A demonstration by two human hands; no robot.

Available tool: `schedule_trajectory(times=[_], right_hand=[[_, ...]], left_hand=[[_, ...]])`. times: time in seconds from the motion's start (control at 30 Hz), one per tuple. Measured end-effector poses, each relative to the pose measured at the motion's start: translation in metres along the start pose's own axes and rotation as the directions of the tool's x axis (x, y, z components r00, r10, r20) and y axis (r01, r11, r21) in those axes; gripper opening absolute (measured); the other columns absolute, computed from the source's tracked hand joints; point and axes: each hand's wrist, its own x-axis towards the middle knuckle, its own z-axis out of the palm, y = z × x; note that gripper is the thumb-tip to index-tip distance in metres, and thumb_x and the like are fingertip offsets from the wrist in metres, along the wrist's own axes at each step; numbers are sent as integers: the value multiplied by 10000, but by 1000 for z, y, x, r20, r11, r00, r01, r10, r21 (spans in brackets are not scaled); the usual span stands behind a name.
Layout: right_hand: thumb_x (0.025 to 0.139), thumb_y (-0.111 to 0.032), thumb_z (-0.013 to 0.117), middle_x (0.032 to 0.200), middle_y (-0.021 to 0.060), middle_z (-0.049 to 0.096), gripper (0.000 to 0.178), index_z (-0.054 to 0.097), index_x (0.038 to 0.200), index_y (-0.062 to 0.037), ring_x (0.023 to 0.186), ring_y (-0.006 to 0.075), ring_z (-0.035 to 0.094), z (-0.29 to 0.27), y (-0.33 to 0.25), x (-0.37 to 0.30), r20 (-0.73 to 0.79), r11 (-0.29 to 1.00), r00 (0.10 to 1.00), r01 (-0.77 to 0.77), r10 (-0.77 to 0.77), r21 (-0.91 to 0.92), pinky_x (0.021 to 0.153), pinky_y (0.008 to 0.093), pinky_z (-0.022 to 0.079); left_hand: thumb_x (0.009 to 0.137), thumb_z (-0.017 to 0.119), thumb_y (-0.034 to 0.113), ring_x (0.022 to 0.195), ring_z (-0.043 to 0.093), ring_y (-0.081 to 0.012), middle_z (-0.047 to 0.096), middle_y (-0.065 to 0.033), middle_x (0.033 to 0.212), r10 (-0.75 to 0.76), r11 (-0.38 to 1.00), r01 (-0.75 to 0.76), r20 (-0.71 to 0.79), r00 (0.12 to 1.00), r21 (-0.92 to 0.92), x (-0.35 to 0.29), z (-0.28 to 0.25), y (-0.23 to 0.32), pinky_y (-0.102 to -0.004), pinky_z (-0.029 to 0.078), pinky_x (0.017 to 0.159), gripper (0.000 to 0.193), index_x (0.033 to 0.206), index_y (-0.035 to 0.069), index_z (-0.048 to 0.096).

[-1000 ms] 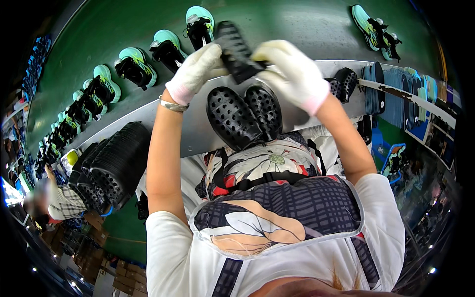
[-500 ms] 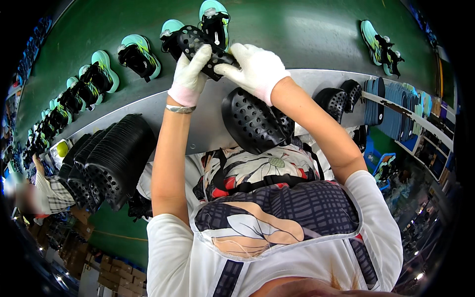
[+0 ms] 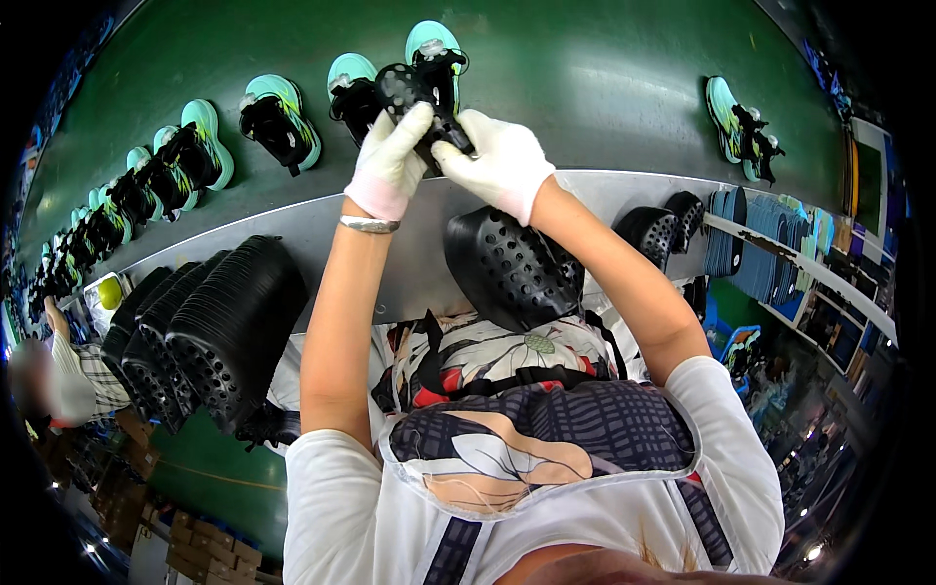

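Note:
Both my hands wear white knit gloves and close on one black perforated plastic shoe insert (image 3: 398,88) above the belt's near edge. My left hand (image 3: 392,164) grips its left side, thumb on top. My right hand (image 3: 502,164) pinches its lower right end. The insert partly covers the shoes behind it: a mint-green and black sports shoe (image 3: 437,63) and a similar shoe (image 3: 353,93) to its left. Below my right hand, a nested stack of larger black perforated inserts (image 3: 507,268) rests on the grey metal ledge (image 3: 409,239).
More nested insert stacks (image 3: 234,322) stand at left, with smaller stacks (image 3: 648,234) at right. A row of shoes (image 3: 200,146) runs left along the green belt (image 3: 585,88); another pair (image 3: 736,127) lies far right. Blue insoles (image 3: 751,239) fill a rack. A person (image 3: 73,380) sits at far left.
The insert has turned in my hands and shows a narrower side. My hands have come slightly closer together around it. The whole view has shifted a little.

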Motion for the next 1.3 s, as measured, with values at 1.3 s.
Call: schedule_trajectory(times=[1.3], right_hand=[[746,-131,618,966,98,679,225,682,957,-87,883,255,661,19,6,116,380,602,915,231,132,-764,715,352,531]], left_hand=[[823,562,302,971,581,-376,621,-211,1032,-81,4,236,-235,969,972,75,-22,-54,-430,480,815,330,1036,57,621]])
